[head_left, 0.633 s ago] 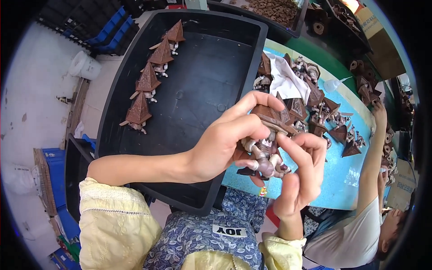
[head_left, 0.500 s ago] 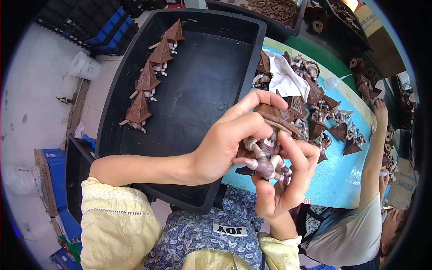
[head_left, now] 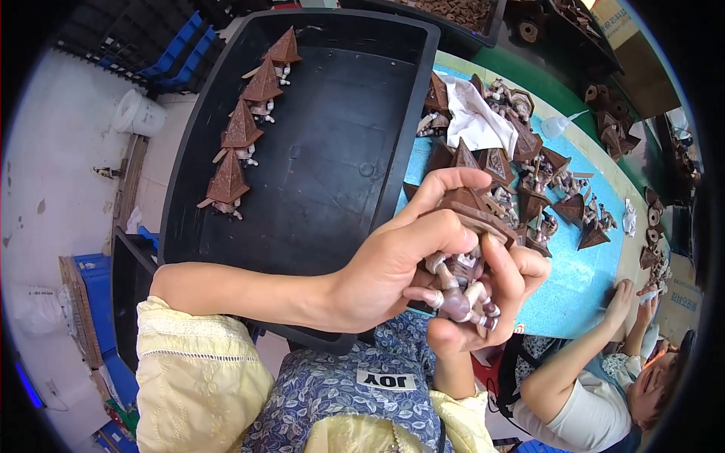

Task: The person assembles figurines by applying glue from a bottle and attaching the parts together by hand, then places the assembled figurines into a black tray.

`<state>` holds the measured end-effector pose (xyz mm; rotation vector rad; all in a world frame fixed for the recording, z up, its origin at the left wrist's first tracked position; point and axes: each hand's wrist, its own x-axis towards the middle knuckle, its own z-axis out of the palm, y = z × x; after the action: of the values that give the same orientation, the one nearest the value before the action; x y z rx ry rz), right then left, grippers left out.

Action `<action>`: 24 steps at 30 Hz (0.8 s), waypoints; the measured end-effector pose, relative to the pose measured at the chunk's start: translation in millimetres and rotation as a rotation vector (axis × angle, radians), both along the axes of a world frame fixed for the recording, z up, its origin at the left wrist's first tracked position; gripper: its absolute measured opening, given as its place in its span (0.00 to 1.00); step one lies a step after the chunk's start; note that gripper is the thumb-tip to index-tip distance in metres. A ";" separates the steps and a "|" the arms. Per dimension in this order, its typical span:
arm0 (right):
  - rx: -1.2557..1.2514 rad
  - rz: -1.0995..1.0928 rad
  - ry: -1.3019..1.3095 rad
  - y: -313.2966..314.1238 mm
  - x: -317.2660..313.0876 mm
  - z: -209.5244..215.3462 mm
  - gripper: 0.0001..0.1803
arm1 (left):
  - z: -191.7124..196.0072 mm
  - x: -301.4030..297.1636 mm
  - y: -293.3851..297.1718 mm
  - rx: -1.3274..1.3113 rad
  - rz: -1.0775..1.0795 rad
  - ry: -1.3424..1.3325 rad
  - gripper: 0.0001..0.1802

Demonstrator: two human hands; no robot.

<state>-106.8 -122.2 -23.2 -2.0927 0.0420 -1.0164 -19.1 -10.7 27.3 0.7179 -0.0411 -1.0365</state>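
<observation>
Both my hands hold one small figurine (head_left: 457, 300) above the tray's right side and the blue mat. Its brown pointed, roof-like top (head_left: 464, 199) is gripped between the thumb and fingers of my left hand (head_left: 389, 260). My right hand (head_left: 507, 291) closes around the other side, its fingers pressed under the top's rim. The pale and purplish-brown body and limbs hang below, partly covered by my fingers. Several like figurines (head_left: 229, 181) stand in a row along the left side of the black tray (head_left: 172, 204). More figurines (head_left: 532, 200) lie crowded on the blue mat (head_left: 596, 279).
A white cloth (head_left: 472, 113) lies among the figurines on the mat. Behind it are a clear squeeze bottle (head_left: 555, 126) and dark bins of brown parts (head_left: 453, 11). A co-worker (head_left: 581, 392) sits close at right, both hands near the mat's edge. A white bucket (head_left: 140, 112) stands at far left.
My hands and the figurine have shifted slightly right and down, still gripped together. The co-worker's raised arm has come down from the brown parts toward the near right, hands now close together.
</observation>
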 end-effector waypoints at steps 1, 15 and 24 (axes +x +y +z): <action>0.071 -0.006 -0.086 0.8 2.2 -9.1 0.50 | 0.8 -1.7 -1.0 -0.013 -0.019 0.024 0.31; 0.046 -0.220 -0.032 -1.6 -2.9 -21.5 0.17 | -16.6 -31.3 -23.9 0.202 0.069 0.128 0.26; 0.068 -0.231 -0.038 -3.9 1.2 -23.2 0.16 | -17.6 -35.1 -35.1 0.229 0.171 0.182 0.24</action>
<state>-105.6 -126.1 -46.3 -2.0386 0.3007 -1.1744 -54.2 -45.8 9.7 0.8160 0.2954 -0.9463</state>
